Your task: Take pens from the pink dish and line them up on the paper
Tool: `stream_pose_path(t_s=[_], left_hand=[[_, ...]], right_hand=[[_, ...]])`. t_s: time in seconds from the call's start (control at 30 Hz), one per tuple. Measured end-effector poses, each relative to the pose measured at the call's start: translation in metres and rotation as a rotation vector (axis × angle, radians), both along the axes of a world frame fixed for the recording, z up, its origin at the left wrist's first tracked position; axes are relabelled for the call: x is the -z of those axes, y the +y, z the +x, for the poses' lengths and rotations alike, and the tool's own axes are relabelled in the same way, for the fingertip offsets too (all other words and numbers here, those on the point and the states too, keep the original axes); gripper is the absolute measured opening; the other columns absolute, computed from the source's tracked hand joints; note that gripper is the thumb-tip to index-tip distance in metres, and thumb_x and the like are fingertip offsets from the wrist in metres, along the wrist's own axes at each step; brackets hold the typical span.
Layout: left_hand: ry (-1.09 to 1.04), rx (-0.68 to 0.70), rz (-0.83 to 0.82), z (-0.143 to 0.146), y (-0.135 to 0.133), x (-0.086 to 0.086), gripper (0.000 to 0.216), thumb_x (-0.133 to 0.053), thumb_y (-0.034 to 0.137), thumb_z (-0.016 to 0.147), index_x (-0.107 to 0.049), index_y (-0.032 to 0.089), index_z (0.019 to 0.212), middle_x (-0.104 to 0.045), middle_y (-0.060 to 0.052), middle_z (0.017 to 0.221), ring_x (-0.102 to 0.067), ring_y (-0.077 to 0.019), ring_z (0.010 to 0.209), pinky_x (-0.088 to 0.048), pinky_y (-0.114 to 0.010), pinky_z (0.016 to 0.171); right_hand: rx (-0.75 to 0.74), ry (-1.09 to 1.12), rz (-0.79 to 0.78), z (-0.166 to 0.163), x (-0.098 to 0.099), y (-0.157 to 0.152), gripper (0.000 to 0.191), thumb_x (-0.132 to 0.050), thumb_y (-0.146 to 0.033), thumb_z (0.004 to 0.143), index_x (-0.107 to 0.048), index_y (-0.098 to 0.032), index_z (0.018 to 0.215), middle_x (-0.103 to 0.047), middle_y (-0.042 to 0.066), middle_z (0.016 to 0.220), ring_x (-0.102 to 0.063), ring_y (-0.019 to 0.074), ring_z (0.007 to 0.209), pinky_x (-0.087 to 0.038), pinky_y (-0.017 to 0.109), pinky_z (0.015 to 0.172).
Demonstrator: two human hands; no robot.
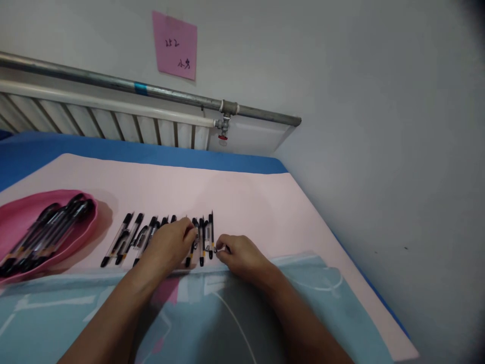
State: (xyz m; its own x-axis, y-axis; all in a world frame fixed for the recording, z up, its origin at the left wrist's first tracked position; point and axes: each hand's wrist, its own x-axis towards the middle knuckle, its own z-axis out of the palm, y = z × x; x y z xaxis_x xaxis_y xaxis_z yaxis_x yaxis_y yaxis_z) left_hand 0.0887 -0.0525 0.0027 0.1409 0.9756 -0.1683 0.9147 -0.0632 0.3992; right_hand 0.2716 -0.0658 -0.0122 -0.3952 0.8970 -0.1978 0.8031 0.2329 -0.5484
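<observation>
A row of black-and-clear gel pens (129,238) lies on the pale pink tabletop, tips pointing away from me, with loose black caps (142,235) between them. My left hand (172,243) rests over the middle of the row and covers several pens. Its thumb and fingers are pinched together; whatever they hold is hidden. Just right of the last pen (211,235), my right hand (242,257) has its fingers curled in a pinch. A small dark piece, apparently a pen cap, shows at its fingertips.
On the left, a pink bowl (93,222) holds several capped pens. A light blue patterned cloth (49,313) covers the near edge. Behind the table are a radiator (113,124), a metal pipe (102,78) and a valve (223,132). A wall (401,167) borders the right side.
</observation>
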Motion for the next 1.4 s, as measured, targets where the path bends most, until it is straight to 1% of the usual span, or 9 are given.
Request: stream_pose_path(t_s=[0.5, 0.67, 0.9, 1.0, 1.1, 1.17, 1.23, 1.3, 1.4], left_hand=[[0.009, 0.018, -0.016, 0.001, -0.001, 0.002, 0.027, -0.034, 0.031, 0.083, -0.058, 0.019, 0.082, -0.067, -0.006, 0.078, -0.059, -0.0206, 0.071, -0.035, -0.028, 0.061], [0.005, 0.031, -0.012, 0.001, -0.001, 0.003, 0.027, -0.035, 0.032, 0.083, -0.058, 0.019, 0.082, -0.067, -0.006, 0.076, -0.06, -0.0206, 0.072, -0.036, -0.028, 0.062], [0.028, 0.033, -0.025, 0.002, -0.002, 0.003, 0.027, -0.035, 0.033, 0.083, -0.058, 0.02, 0.081, -0.067, -0.006, 0.078, -0.06, -0.0203, 0.073, -0.035, -0.027, 0.062], [0.019, 0.033, -0.027, 0.0, -0.001, 0.002, 0.027, -0.035, 0.033, 0.083, -0.058, 0.02, 0.081, -0.067, -0.006, 0.076, -0.06, -0.0197, 0.071, -0.035, -0.027, 0.06], [0.0, -0.011, -0.005, -0.004, 0.0, -0.002, 0.027, -0.035, 0.033, 0.082, -0.059, 0.02, 0.083, -0.067, -0.006, 0.077, -0.06, -0.0194, 0.07, -0.035, -0.026, 0.06], [-0.009, -0.058, 0.006, -0.006, 0.0, -0.005, 0.028, -0.035, 0.034, 0.082, -0.06, 0.02, 0.084, -0.067, -0.006, 0.076, -0.059, -0.0189, 0.069, -0.036, -0.026, 0.059], [-0.01, -0.093, 0.005, -0.009, 0.0, -0.008, 0.029, -0.035, 0.036, 0.081, -0.06, 0.02, 0.084, -0.067, -0.005, 0.073, -0.059, -0.0183, 0.067, -0.036, -0.025, 0.057], [-0.018, -0.105, 0.009, -0.013, 0.001, -0.01, 0.03, -0.036, 0.037, 0.081, -0.06, 0.02, 0.084, -0.067, -0.004, 0.072, -0.059, -0.0182, 0.067, -0.036, -0.025, 0.056], [-0.053, -0.138, 0.029, -0.021, 0.004, -0.011, 0.03, -0.036, 0.037, 0.08, -0.061, 0.02, 0.084, -0.067, -0.004, 0.072, -0.06, -0.0184, 0.068, -0.037, -0.025, 0.058]], right_hand=[[-0.046, 0.04, 0.032, 0.001, 0.003, -0.002, 0.015, -0.048, -0.015, 0.076, -0.062, -0.019, 0.081, -0.063, 0.001, 0.073, -0.051, 0.0118, 0.066, -0.029, 0.022, 0.059], [-0.062, 0.049, 0.031, 0.002, 0.004, -0.001, 0.015, -0.05, -0.015, 0.075, -0.063, -0.02, 0.081, -0.063, 0.0, 0.072, -0.051, 0.0113, 0.065, -0.03, 0.021, 0.059], [-0.022, 0.053, 0.007, 0.001, 0.001, -0.002, 0.014, -0.05, -0.017, 0.076, -0.062, -0.019, 0.083, -0.061, 0.0, 0.07, -0.049, 0.0107, 0.062, -0.03, 0.021, 0.057], [0.097, 0.105, -0.009, 0.003, 0.0, 0.002, 0.014, -0.052, -0.023, 0.077, -0.062, -0.019, 0.087, -0.06, 0.0, 0.071, -0.049, 0.0108, 0.063, -0.032, 0.021, 0.058], [0.29, 0.172, 0.015, 0.007, 0.002, 0.01, 0.02, -0.051, -0.028, 0.078, -0.06, -0.017, 0.092, -0.062, 0.003, 0.082, -0.052, 0.0127, 0.072, -0.038, 0.023, 0.064], [0.365, 0.213, 0.047, 0.009, 0.005, 0.014, 0.025, -0.05, -0.026, 0.078, -0.058, -0.016, 0.099, -0.061, 0.006, 0.094, -0.054, 0.0146, 0.082, -0.04, 0.026, 0.072], [0.373, 0.257, 0.073, 0.01, 0.008, 0.017, 0.033, -0.05, -0.022, 0.076, -0.054, -0.017, 0.108, -0.059, 0.008, 0.106, -0.054, 0.0162, 0.091, -0.041, 0.029, 0.079], [0.333, 0.304, 0.092, 0.009, 0.012, 0.018, 0.04, -0.05, -0.017, 0.074, -0.051, -0.018, 0.114, -0.056, 0.009, 0.114, -0.052, 0.0173, 0.1, -0.04, 0.031, 0.084], [0.243, 0.347, 0.096, 0.007, 0.016, 0.016, 0.042, -0.047, -0.012, 0.072, -0.05, -0.02, 0.114, -0.053, 0.009, 0.118, -0.051, 0.018, 0.106, -0.041, 0.032, 0.084]])
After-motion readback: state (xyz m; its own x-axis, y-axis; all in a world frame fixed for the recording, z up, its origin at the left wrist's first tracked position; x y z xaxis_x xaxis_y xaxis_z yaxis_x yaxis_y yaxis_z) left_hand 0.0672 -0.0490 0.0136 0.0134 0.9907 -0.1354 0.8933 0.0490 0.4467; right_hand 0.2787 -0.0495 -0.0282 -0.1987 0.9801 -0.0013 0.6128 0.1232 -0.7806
